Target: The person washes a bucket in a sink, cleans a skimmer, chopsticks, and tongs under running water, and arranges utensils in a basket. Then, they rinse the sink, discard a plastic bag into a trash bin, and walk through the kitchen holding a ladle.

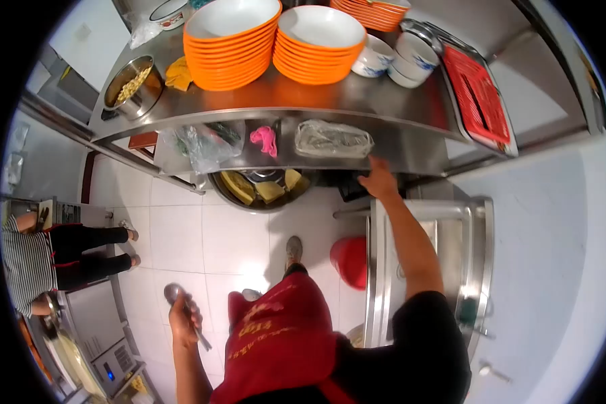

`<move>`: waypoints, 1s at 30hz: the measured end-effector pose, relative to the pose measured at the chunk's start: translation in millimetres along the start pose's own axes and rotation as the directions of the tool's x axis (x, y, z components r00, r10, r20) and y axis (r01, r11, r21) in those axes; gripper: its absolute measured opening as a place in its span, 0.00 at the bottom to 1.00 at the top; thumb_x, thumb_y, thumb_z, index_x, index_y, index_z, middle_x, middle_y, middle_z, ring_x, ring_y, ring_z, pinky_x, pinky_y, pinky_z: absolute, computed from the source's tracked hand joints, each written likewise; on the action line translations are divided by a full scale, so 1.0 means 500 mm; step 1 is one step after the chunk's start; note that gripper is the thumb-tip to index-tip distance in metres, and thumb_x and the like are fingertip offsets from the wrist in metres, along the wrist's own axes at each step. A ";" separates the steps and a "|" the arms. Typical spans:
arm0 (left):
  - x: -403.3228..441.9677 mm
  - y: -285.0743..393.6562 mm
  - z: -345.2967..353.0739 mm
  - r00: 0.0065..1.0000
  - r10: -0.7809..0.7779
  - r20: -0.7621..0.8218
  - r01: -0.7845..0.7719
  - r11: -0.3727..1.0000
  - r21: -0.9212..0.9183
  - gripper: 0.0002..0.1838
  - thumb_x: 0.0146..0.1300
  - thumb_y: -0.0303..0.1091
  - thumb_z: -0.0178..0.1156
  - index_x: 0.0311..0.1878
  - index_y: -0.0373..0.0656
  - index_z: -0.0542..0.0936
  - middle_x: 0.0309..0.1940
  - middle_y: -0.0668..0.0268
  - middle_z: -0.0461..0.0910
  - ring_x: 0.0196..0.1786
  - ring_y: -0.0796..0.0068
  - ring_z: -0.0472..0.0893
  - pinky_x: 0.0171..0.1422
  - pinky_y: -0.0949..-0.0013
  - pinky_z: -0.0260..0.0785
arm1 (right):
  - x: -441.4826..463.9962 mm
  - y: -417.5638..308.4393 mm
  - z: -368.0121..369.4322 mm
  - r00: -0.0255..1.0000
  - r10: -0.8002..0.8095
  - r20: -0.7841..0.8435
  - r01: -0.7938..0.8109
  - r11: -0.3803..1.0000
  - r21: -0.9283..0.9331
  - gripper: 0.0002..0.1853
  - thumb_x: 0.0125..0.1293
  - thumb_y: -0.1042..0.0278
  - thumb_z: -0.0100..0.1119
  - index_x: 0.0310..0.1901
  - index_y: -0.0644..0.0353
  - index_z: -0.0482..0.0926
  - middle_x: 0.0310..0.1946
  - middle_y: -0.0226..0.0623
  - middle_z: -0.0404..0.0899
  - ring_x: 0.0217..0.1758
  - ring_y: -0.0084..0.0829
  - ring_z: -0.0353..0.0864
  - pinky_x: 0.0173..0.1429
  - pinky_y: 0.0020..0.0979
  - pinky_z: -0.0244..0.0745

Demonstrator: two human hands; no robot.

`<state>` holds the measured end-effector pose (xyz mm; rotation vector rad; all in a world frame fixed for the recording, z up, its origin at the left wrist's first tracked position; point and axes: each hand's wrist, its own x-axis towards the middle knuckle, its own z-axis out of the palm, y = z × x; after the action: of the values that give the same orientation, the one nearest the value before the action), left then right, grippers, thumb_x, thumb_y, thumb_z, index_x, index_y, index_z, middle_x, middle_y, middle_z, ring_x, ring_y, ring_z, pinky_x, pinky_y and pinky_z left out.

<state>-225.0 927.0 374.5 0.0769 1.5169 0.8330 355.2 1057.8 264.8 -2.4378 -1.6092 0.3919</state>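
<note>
My left hand [184, 316] is closed around the handle of a metal spoon [174, 292], held low over the floor with its round bowl end pointing forward. My right hand [380, 180] reaches forward to the front edge of the lower steel shelf [411, 151]. Its thumb and fingers are apart and I see nothing in them. Just left of its fingertips lies a clear plastic bag [333, 139] on that shelf. Further left are a pink cloth or bag [264, 140] and another clear bag [212, 145] with something green inside.
Stacked orange-rimmed bowls [232, 57], white-and-blue bowls [411, 60] and a steel pot [135, 87] stand on the top shelf. Below, a large basin [259, 205] holds yellow pieces. A steel sink [478, 222] and red bucket [350, 262] are right; another person [34, 262] stands left.
</note>
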 end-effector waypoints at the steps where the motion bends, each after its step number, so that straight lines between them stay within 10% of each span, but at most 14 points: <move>1: 0.005 -0.008 0.009 1.000 -0.016 -0.023 0.014 0.996 -0.086 0.13 0.70 0.47 0.47 0.34 0.49 0.71 0.15 0.74 0.67 0.11 0.83 0.61 0.10 0.79 0.51 | 0.069 -0.028 0.026 1.000 -0.019 0.008 0.019 1.000 0.010 0.39 0.51 0.58 0.68 0.65 0.56 0.64 0.65 0.49 0.63 0.62 0.48 0.69 0.62 0.41 0.68; 4: 0.007 -0.023 0.046 0.994 -0.039 -0.105 0.024 0.990 -0.136 0.12 0.68 0.43 0.50 0.30 0.50 0.72 0.13 0.73 0.66 0.10 0.81 0.62 0.10 0.78 0.52 | 0.240 -0.078 0.124 0.939 0.038 0.341 0.020 0.986 -0.166 0.38 0.56 0.55 0.66 0.66 0.57 0.62 0.72 0.49 0.50 0.63 0.48 0.70 0.58 0.43 0.73; 11: 0.015 -0.032 0.087 0.957 -0.114 -0.265 0.071 0.984 -0.166 0.11 0.66 0.44 0.53 0.32 0.49 0.71 0.13 0.72 0.66 0.10 0.79 0.61 0.11 0.76 0.52 | 0.418 -0.015 0.355 0.857 -0.108 0.503 0.311 0.887 -0.340 0.31 0.55 0.55 0.65 0.59 0.57 0.70 0.61 0.48 0.67 0.61 0.48 0.71 0.58 0.45 0.71; 17: 0.019 -0.004 0.082 0.978 -0.075 -0.194 0.060 0.995 -0.082 0.14 0.67 0.49 0.55 0.31 0.51 0.73 0.14 0.73 0.70 0.10 0.82 0.63 0.09 0.78 0.50 | 0.386 0.023 0.408 0.954 -0.184 0.236 0.250 0.923 -0.292 0.23 0.58 0.58 0.62 0.53 0.59 0.74 0.55 0.48 0.72 0.58 0.48 0.73 0.54 0.45 0.74; 20: 0.032 -0.007 0.043 0.984 -0.094 -0.154 0.082 0.993 -0.079 0.13 0.67 0.47 0.54 0.32 0.49 0.72 0.14 0.73 0.69 0.10 0.81 0.63 0.10 0.78 0.51 | 0.320 -0.034 0.337 0.937 -0.004 0.348 0.110 0.952 -0.286 0.16 0.61 0.60 0.59 0.47 0.59 0.76 0.50 0.47 0.76 0.54 0.47 0.76 0.50 0.45 0.76; 25: 0.033 -0.001 -0.034 0.991 -0.121 0.051 0.125 0.988 -0.087 0.11 0.68 0.43 0.51 0.33 0.48 0.71 0.15 0.72 0.68 0.12 0.81 0.63 0.11 0.79 0.53 | 0.108 -0.127 0.288 0.974 -0.187 -0.131 0.181 0.982 -0.052 0.09 0.63 0.62 0.55 0.37 0.58 0.78 0.39 0.45 0.79 0.40 0.48 0.80 0.42 0.46 0.77; 30: 0.042 -0.013 -0.184 0.968 -0.061 0.245 0.045 0.997 0.069 0.14 0.68 0.47 0.51 0.36 0.46 0.71 0.15 0.72 0.67 0.12 0.82 0.62 0.12 0.79 0.52 | -0.265 -0.220 0.183 0.960 0.048 -0.277 -0.006 0.989 0.150 0.08 0.62 0.62 0.56 0.35 0.58 0.78 0.35 0.44 0.80 0.38 0.48 0.80 0.42 0.45 0.76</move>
<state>-307.4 892.3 343.3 0.1800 1.3039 0.7048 180.4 980.4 226.8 -2.2861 -1.3791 0.1533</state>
